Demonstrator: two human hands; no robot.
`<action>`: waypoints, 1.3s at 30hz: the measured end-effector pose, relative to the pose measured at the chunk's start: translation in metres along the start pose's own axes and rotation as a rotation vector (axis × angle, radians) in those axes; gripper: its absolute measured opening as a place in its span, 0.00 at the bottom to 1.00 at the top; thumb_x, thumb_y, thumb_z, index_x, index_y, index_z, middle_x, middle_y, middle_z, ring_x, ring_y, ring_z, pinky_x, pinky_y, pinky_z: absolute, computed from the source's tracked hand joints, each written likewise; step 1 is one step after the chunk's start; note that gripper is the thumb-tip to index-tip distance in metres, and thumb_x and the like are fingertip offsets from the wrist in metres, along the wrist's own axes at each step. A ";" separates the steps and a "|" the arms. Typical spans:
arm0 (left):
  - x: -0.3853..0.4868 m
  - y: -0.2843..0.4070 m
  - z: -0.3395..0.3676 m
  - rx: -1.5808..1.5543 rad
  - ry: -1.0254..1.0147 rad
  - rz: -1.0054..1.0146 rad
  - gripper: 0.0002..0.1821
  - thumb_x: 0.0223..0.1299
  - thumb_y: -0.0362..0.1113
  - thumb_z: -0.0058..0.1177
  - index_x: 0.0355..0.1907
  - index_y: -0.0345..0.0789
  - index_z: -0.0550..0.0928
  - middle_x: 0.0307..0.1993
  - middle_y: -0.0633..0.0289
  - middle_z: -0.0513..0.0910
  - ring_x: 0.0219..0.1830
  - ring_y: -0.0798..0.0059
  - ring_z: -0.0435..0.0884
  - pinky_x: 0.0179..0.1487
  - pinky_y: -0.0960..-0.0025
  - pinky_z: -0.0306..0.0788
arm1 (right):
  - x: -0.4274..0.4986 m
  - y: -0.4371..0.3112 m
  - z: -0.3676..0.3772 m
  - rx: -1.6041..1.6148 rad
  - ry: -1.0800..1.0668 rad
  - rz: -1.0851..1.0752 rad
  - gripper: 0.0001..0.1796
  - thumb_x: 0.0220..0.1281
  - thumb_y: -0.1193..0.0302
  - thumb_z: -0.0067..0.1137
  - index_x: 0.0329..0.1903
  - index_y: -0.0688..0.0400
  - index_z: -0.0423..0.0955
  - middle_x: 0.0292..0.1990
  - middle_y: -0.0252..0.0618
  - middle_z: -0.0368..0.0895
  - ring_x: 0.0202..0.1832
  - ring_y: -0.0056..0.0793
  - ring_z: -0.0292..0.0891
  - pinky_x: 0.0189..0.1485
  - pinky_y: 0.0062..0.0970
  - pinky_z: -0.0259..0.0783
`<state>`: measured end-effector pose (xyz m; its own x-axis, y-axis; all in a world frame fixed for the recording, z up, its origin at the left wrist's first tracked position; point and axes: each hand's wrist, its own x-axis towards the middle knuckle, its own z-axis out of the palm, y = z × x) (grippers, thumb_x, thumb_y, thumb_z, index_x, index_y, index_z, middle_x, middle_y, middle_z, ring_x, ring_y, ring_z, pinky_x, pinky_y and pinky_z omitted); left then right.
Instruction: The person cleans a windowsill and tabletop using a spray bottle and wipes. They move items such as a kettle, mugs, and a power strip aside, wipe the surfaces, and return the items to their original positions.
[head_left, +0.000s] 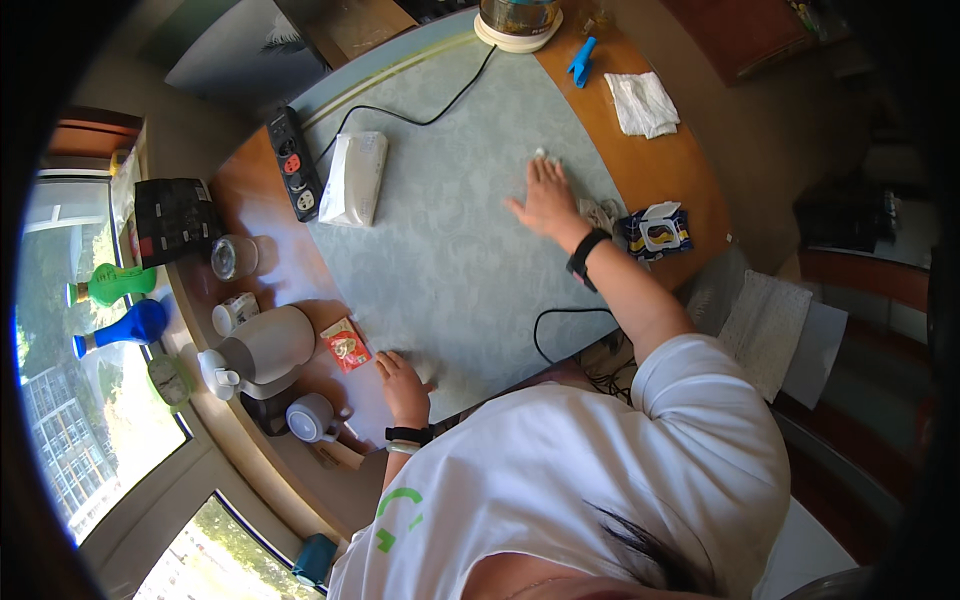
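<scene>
My right hand (551, 199) lies palm down over the grey-green patterned table cover (450, 247), slightly blurred. A small white piece (541, 152), perhaps tissue, shows at its fingertips; whatever is under the palm is hidden. Close to that wrist sit a crumpled clear plastic wrapper (600, 214) and an open-lidded pack of wet wipes (656, 231). My left hand (405, 386) rests on the near edge of the table, thumb apart and nothing visible in it. Beside its fingertips lies a red and cream packet (346, 345).
Along the left stand a grey-white jug (270, 345), a mug (311, 417), a glass jar (234, 257) and a power strip (293, 165). A tissue pack (354, 180) lies nearby. A black cable (420, 122) runs to an appliance (517, 26). Right: a blue clip (581, 64), a white cloth (642, 103).
</scene>
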<state>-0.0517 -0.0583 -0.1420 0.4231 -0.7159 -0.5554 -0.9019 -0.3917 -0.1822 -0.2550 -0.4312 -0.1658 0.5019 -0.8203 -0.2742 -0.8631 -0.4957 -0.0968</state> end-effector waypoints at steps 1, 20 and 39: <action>0.001 0.001 0.000 -0.010 0.006 -0.007 0.57 0.37 0.52 0.72 0.65 0.20 0.58 0.65 0.39 0.63 0.70 0.52 0.59 0.71 0.67 0.54 | 0.002 -0.004 0.000 -0.022 0.100 -0.031 0.45 0.62 0.45 0.49 0.66 0.72 0.55 0.67 0.58 0.58 0.72 0.47 0.49 0.74 0.45 0.42; -0.005 -0.003 0.002 -0.174 0.040 -0.032 0.58 0.36 0.46 0.74 0.66 0.22 0.56 0.68 0.40 0.58 0.70 0.53 0.60 0.67 0.68 0.63 | 0.029 -0.011 0.007 0.053 0.215 0.076 0.48 0.62 0.40 0.45 0.68 0.71 0.53 0.70 0.57 0.52 0.73 0.48 0.45 0.74 0.41 0.39; -0.007 -0.004 0.002 -0.233 0.065 0.003 0.57 0.35 0.46 0.74 0.65 0.21 0.57 0.66 0.37 0.59 0.70 0.51 0.59 0.69 0.68 0.60 | 0.048 0.022 -0.008 0.026 0.355 0.117 0.39 0.59 0.43 0.52 0.56 0.68 0.68 0.60 0.54 0.70 0.65 0.44 0.62 0.72 0.42 0.47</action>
<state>-0.0507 -0.0505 -0.1391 0.4321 -0.7500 -0.5008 -0.8618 -0.5070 0.0157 -0.2497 -0.4833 -0.1736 0.3837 -0.9213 0.0631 -0.9148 -0.3886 -0.1101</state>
